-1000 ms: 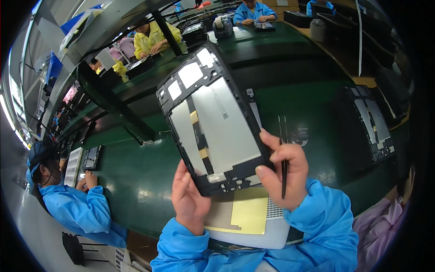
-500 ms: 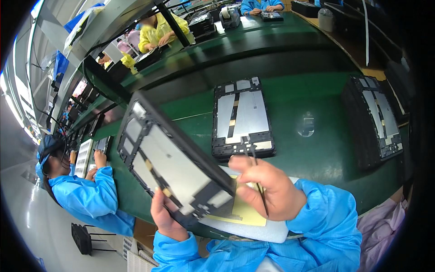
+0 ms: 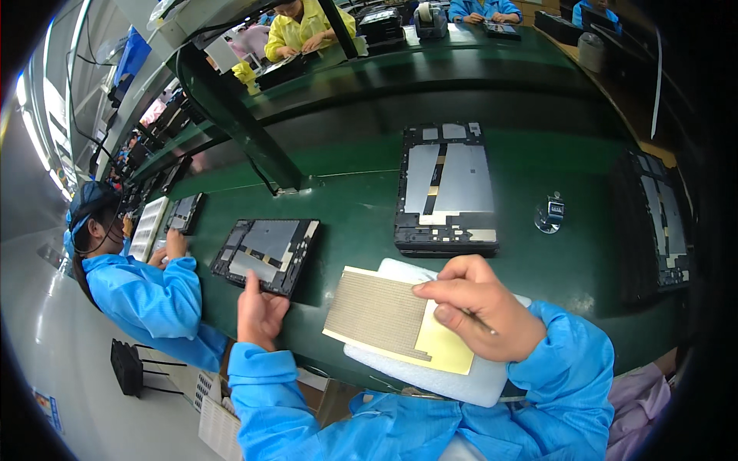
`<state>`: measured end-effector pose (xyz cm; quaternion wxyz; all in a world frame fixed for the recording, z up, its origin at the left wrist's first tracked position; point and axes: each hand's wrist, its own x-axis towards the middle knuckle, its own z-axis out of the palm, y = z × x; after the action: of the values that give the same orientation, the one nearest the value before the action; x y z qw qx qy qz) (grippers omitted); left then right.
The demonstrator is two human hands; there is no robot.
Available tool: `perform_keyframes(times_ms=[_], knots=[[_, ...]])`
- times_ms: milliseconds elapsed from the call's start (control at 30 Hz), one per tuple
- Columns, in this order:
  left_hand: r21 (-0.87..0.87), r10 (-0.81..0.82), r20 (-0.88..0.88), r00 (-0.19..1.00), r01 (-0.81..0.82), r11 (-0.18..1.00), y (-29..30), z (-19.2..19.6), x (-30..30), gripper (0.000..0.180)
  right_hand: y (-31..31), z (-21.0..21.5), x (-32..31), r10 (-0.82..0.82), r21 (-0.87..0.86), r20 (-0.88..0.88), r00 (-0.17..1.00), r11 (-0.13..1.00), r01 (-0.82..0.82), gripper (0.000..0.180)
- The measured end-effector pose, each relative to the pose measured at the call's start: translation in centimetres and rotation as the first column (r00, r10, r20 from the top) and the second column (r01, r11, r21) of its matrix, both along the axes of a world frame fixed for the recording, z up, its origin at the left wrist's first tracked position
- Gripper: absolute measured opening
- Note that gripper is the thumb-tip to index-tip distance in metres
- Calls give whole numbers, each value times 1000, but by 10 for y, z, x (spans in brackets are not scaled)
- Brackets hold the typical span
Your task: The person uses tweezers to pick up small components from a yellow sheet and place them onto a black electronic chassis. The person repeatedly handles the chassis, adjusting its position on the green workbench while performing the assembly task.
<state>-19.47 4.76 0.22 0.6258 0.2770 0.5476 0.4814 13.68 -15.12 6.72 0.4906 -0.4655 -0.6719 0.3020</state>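
Note:
My left hand [image 3: 264, 311] holds the near edge of an opened tablet [image 3: 265, 242], thumb on top and fingers at the edge. The tablet lies low over the green table, its silver inside with a dark ribbon cable facing up. My right hand [image 3: 484, 307] is closed around thin tweezers [image 3: 483, 324], mostly hidden by the fingers. Its fingertips are over a yellow sheet [image 3: 448, 349] covered in rows of small grey-brown stickers [image 3: 377, 311]. Under the sheet lies a white foam pad [image 3: 469, 384].
A stack of opened tablets [image 3: 450, 180] stands beyond the sheet, another stack [image 3: 657, 223] at the far right. Between them sits a silver tally counter [image 3: 552, 213]. A dark post [image 3: 238, 127] rises at the back left. A co-worker in blue [image 3: 142, 288] sits at the left.
My left hand has lowered the tablet away to the left, from upright and close to nearly flat at the table. My right hand has come down to the sticker sheet. The view has shifted.

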Motion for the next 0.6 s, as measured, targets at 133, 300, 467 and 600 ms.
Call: perform_keyframes(times_ms=[133, 300, 467, 600], knots=[[64, 122, -983, -137, 372, 926, -2, 21, -29, 45, -5, 2, 16, -87, -35, -279, 956, 996, 80, 20], [545, 76, -720, 690, 493, 679, -39, 36, 55, 16, -19, -7, 33, -384, -377, -404, 830, 897, 231, 15], [690, 20, -723, 690, 723, 37, -69, 54, 170, 27, -38, -38, 37, -355, -473, -213, 910, 853, 222, 19], [667, 136, -745, 653, 734, 127, -51, 13, 195, 45, -51, -19, 38, -444, -527, -259, 858, 809, 259, 19]])
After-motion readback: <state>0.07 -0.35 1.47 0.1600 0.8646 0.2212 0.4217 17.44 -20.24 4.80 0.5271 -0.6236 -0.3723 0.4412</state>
